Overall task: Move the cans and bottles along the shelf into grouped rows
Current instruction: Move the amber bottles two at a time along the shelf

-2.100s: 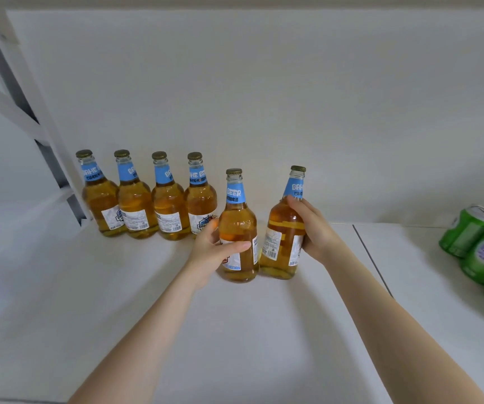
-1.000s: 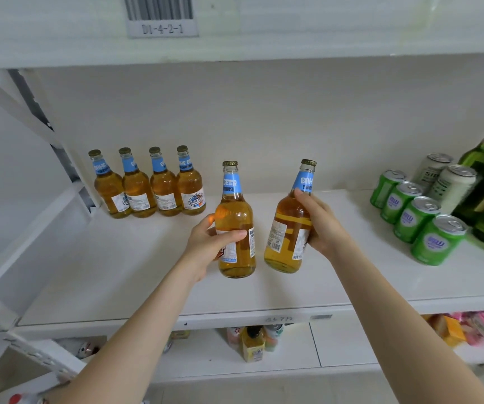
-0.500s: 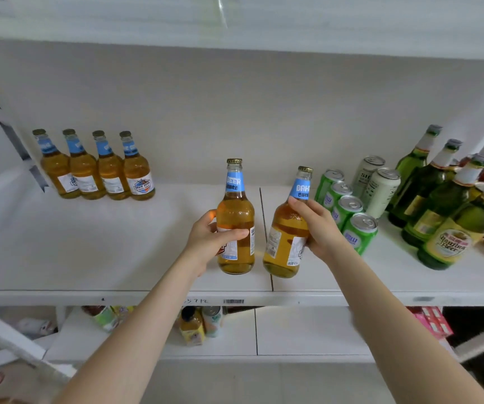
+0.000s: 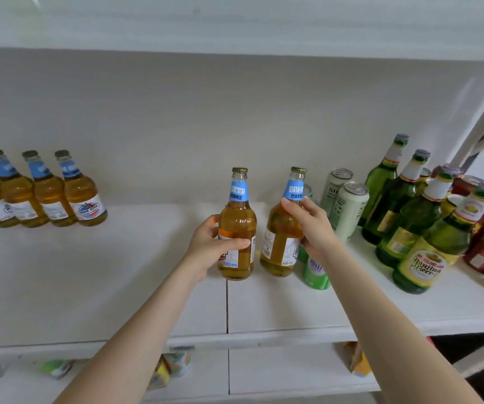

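Head view: hands [image 4: 211, 243] around bottles [image 4: 237, 228].

Both hands carried their amber glass bottles [image 4: 237, 228] [image 4: 281, 234] rightward, away from the four-bottle row [image 4: 48, 193]. They reached the green cans [image 4: 316, 271].

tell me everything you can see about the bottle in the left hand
The bottle in the left hand is clear glass holding amber liquid, with a gold crown cap still on and a blue neck label reading BEER. It stands upright near the shelf's front. The left hand wraps its lower body, covering part of the white label. Its twin stands apart, just right.
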`<state>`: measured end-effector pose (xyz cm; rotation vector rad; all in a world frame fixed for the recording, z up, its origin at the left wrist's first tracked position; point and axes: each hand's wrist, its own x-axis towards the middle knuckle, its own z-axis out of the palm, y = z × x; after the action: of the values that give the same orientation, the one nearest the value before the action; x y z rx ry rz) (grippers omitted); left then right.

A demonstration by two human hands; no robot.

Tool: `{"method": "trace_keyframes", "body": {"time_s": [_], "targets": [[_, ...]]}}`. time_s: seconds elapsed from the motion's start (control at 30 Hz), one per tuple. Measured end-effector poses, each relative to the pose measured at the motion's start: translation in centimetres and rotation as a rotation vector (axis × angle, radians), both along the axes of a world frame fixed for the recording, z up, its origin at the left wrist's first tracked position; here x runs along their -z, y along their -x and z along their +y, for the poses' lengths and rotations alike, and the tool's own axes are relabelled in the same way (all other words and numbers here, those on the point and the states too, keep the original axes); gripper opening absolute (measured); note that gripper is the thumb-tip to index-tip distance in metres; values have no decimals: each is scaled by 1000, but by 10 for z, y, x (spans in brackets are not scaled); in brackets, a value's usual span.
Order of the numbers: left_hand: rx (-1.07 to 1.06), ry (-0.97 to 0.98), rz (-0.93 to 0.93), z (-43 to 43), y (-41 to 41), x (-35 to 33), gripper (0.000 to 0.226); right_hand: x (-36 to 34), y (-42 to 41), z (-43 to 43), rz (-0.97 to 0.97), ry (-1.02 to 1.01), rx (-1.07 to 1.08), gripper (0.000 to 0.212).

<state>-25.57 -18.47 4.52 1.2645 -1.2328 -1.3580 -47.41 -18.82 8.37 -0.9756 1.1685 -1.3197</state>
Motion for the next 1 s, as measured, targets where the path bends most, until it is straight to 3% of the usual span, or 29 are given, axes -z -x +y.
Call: {"method": "trace_keyframes", "body": {"time_s": [0.23,0.4,0.57,0.7,1.0], "targets": [[-18,17,2,-46,12,16,78,4,4,-52,78,49,-4,26],[-42,27,14,-70,16,25,78,8,4,-85,95,67,-47,27],[-97,41,8,-97,15,29,105,11,4,-111,149,92,-72,34],[-110,76,-13,-122,16,32,86,14,3,-134,194,91,-74,37],[-98,115,-22,-158,21,45,84,22,8,-170,245,53,-139,35]]}}
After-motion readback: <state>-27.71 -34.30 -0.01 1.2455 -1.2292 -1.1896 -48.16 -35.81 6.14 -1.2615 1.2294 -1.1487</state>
